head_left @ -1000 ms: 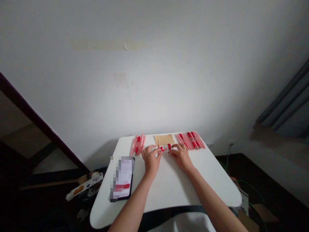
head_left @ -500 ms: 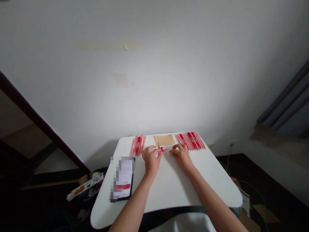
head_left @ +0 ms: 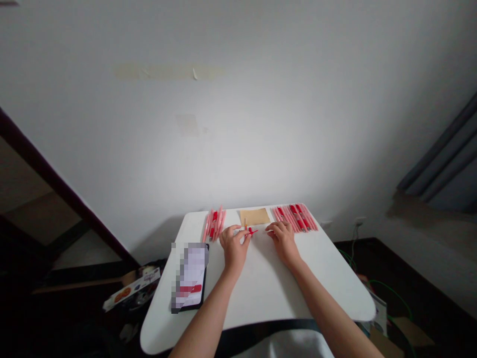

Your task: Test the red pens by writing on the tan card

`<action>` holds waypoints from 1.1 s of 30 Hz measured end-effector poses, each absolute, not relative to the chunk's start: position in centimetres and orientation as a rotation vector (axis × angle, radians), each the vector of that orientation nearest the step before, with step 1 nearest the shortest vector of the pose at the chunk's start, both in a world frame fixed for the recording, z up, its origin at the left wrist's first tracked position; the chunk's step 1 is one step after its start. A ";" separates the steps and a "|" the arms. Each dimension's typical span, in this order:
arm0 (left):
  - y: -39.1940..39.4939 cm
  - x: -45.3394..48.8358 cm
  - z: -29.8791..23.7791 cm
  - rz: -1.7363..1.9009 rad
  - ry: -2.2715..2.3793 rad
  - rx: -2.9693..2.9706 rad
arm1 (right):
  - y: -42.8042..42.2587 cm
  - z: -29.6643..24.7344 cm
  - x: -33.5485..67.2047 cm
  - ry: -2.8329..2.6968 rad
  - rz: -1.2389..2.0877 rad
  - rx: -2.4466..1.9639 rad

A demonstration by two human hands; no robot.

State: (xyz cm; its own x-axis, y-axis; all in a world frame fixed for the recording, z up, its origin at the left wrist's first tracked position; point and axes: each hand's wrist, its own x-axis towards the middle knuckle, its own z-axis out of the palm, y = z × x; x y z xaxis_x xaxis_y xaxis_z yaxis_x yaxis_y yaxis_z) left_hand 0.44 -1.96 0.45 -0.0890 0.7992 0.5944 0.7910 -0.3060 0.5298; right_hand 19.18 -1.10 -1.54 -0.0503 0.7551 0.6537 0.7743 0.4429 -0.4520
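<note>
Above the far middle of the white table, my left hand (head_left: 234,248) is closed, thumb and fingertips pinching a small red piece (head_left: 251,231) with a thin arm sticking out to the right. A slim orange-tipped stick (head_left: 245,223) rises beside those fingertips; I cannot tell whether it is held. To the right, a short gap away, my right hand (head_left: 283,243) has its fingers curled together, pinched low over the tabletop. Whatever is between its fingertips is too small or hidden to make out.
A tan paper rectangle (head_left: 255,216) lies at the table's (head_left: 268,293) back edge. Slim pink pen-like sticks with red parts lie in a left group (head_left: 213,224) and a larger right group (head_left: 295,218). A phone (head_left: 191,278) rests at front left. The wall (head_left: 246,124) stands behind.
My right hand has shifted slightly right, away from the left one. The red bit seen at its fingertips before no longer shows. My left hand keeps its pinch in nearly the same place.
</note>
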 end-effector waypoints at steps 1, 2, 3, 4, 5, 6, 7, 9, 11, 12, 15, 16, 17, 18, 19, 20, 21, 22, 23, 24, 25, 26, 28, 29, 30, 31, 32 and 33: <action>-1.9 0.4 0.4 1.398 1.842 2.114 | -1.1 -1.5 19.2 -1.786 -0.022 -1.300; -1.9 0.4 0.4 1.404 1.839 2.114 | -1.1 -1.5 19.2 -1.778 -0.018 -1.293; -1.9 0.4 0.4 1.410 1.834 2.117 | -1.1 -1.4 19.2 -1.771 -0.016 -1.289; -1.9 0.4 0.4 1.413 1.826 2.123 | -1.2 -1.4 19.2 -1.766 -0.018 -1.288; -1.9 0.4 0.4 1.414 1.815 2.131 | -1.2 -1.4 19.2 -1.762 -0.023 -1.291; -1.9 0.4 0.5 1.414 1.804 2.138 | -1.2 -1.4 19.2 -1.760 -0.028 -1.294; -1.9 0.5 0.5 1.414 1.793 2.145 | -1.3 -1.4 19.2 -1.761 -0.034 -1.297; -2.0 0.6 0.6 1.411 1.774 2.155 | -1.4 -1.3 19.1 -1.765 -0.042 -1.300; -2.1 0.6 0.8 1.409 1.759 2.164 | -1.5 -1.1 19.1 -1.778 -0.045 -1.300; -2.1 0.6 0.8 1.406 1.751 2.170 | -1.6 -0.9 19.0 -1.786 -0.045 -1.298; -2.2 0.7 0.9 1.395 1.741 2.177 | -1.9 -0.5 18.9 -1.814 -0.035 -1.285; -2.2 0.6 0.9 1.393 1.742 2.177 | -1.9 -0.4 18.9 -1.821 -0.029 -1.279; -2.2 0.6 0.9 1.390 1.743 2.179 | -2.0 -0.4 18.9 -1.823 -0.023 -1.274; -2.2 0.6 1.0 1.388 1.742 2.181 | -2.0 -0.3 18.9 -1.826 -0.017 -1.268; -2.3 0.7 1.0 1.386 1.739 2.185 | -2.0 -0.3 18.8 -1.830 -0.011 -1.260; -2.3 0.7 1.0 1.384 1.734 2.191 | -2.0 -0.4 18.8 -1.834 -0.005 -1.251; -2.3 0.7 1.0 1.381 1.727 2.199 | -2.0 -0.4 18.8 -1.839 0.001 -1.240; -2.4 0.7 1.0 1.377 1.721 2.206 | -2.0 -0.4 18.8 -1.846 0.006 -1.227; -2.4 0.8 1.0 1.371 1.715 2.213 | -2.0 -0.4 18.8 -1.853 0.012 -1.215; -2.4 0.8 1.1 1.364 1.713 2.216 | -2.0 -0.4 18.8 -1.860 0.016 -1.204; -2.5 0.8 1.1 1.355 1.714 2.218 | -2.1 -0.4 18.7 -1.867 0.020 -1.196; -2.5 0.9 1.1 1.343 1.718 2.218 | -2.1 -0.3 18.7 -1.876 0.024 -1.193; -2.5 0.9 1.0 1.319 1.721 2.214 | -2.2 -0.3 18.7 -1.893 0.029 -1.195; -2.5 1.0 1.0 1.309 1.718 2.211 | -2.2 -0.2 18.7 -1.899 0.029 -1.197; -2.5 1.0 0.9 1.302 1.713 2.210 | -2.2 -0.2 18.7 -1.905 0.028 -1.197; -2.5 1.0 0.9 1.295 1.707 2.207 | -2.2 -0.2 18.7 -1.910 0.027 -1.196; -2.5 1.0 0.8 1.289 1.704 2.204 | -2.2 -0.2 18.7 -1.914 0.025 -1.193; -2.4 1.0 0.7 1.283 1.703 2.200 | -2.2 -0.3 18.7 -1.919 0.025 -1.190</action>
